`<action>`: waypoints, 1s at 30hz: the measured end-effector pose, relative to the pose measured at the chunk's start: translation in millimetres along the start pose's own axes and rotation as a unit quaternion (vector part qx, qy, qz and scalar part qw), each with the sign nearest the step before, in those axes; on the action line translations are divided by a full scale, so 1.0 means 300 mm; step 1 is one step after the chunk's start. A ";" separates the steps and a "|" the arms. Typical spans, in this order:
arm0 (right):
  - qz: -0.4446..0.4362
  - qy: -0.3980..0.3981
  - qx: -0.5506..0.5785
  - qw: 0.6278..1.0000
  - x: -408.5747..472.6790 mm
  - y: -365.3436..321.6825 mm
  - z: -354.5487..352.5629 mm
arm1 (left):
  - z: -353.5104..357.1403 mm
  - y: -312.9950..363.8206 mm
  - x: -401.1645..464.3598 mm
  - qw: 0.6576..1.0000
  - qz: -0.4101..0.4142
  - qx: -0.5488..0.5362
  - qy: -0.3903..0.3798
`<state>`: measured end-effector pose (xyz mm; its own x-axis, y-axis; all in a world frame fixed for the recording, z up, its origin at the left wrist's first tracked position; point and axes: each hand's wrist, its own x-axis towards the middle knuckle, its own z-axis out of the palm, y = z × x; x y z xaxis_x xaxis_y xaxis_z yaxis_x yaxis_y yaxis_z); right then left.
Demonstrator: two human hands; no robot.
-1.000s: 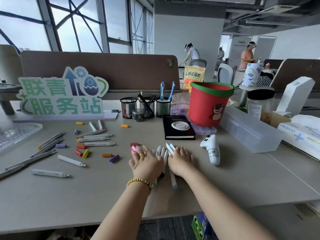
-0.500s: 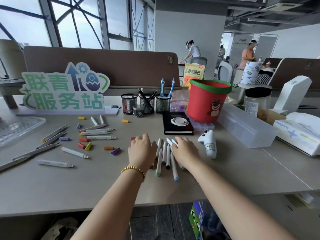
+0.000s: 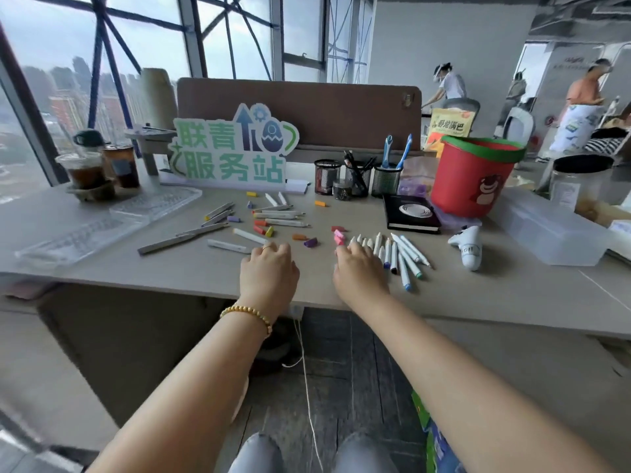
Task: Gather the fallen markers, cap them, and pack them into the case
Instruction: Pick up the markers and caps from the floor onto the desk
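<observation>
Markers (image 3: 397, 256) look light, stiff and apt to roll; grip mid-barrel. Left hand (image 3: 269, 271) and right hand (image 3: 358, 273) rest empty on the desk (image 3: 495, 298), fingers loosely bent.

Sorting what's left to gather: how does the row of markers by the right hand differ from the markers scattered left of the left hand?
The row of markers lies bunched side by side, touching the right hand; the scattered markers lie apart at mixed angles, mingled with loose caps, beyond the left hand. The row shows coloured ends; the scattered ones show bare tips. Both lie flat on the desk.
</observation>
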<state>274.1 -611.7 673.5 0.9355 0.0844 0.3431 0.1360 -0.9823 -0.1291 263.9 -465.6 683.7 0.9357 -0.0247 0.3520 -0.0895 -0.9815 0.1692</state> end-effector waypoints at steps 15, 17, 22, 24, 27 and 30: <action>-0.225 -0.089 0.051 0.969 -0.357 -0.859 0.330 | -0.075 -0.914 -0.610 0.977 -0.177 0.107 -0.055; -0.249 -0.129 0.044 0.959 -0.406 -0.941 0.446 | -0.009 -1.033 -0.690 0.968 -0.207 0.110 -0.086; -0.312 -0.268 -0.001 0.912 -0.511 -1.060 0.794 | 0.255 -1.256 -0.893 0.934 -0.297 0.089 -0.179; -0.321 -0.324 -0.004 0.890 -0.567 -1.095 0.943 | 0.378 -1.325 -0.980 0.913 -0.336 0.071 -0.223; -0.333 -0.372 0.009 0.866 -0.656 -1.147 1.165 | 0.575 -1.425 -1.102 0.877 -0.386 0.050 -0.281; -0.310 -0.411 0.016 0.857 -0.772 -1.192 1.400 | 0.759 -1.526 -1.218 0.836 -0.446 0.020 -0.319</action>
<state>145.9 -209.7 249.5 0.5921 0.6904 -0.4156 0.6864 -0.7023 -0.1889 40.5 -50.5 268.1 0.6164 0.6367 -0.4633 0.7408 -0.6684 0.0670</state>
